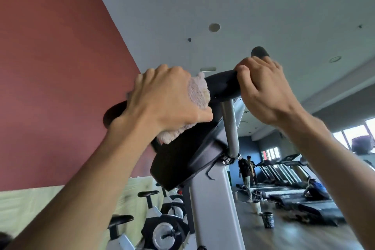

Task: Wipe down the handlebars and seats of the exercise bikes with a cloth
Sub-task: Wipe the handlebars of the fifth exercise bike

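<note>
The black handlebar (220,85) of a grey-framed exercise bike (211,199) fills the middle of the view, seen from below. My left hand (162,99) presses a pale pink fluffy cloth (197,95) against the left part of the bar, just above the black console (182,160). My right hand (261,87) grips the right part of the handlebar, whose black end (259,51) sticks out above my fingers. The bar's left end (113,114) shows behind my left wrist.
Two more exercise bikes with black seats (148,194) stand lower left along a dark red wall (50,67). A row of treadmills (288,170) runs along the right. A person (246,176) stands in the distance, and a dark bucket (267,219) sits on the floor.
</note>
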Demonstrator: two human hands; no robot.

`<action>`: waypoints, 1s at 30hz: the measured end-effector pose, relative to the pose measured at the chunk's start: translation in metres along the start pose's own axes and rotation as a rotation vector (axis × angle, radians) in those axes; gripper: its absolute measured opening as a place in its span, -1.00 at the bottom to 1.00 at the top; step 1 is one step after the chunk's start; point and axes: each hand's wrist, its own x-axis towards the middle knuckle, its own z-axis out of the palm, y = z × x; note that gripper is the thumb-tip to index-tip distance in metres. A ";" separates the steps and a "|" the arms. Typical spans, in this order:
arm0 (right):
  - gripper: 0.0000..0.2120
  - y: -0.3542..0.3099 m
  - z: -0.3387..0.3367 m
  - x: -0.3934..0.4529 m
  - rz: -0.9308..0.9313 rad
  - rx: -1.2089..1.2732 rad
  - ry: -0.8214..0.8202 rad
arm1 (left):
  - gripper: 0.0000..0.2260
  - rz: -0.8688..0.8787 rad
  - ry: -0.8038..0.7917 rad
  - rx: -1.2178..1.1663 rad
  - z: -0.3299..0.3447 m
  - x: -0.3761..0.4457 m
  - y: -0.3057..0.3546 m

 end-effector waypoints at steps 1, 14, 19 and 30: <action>-0.54 -0.001 -0.003 0.000 0.021 0.027 -0.008 | -0.52 -0.015 -0.018 0.001 -0.001 0.002 0.000; -0.76 -0.014 -0.052 0.043 0.221 0.176 -0.593 | -0.59 -0.251 -0.424 -0.364 -0.031 0.042 -0.022; -0.70 -0.007 -0.076 0.062 0.236 0.246 -0.818 | -0.62 -0.475 -0.696 -0.640 -0.044 0.067 -0.040; -0.38 0.073 -0.090 0.142 0.395 0.157 -0.992 | -0.36 -0.332 -0.902 -0.766 0.019 0.145 0.077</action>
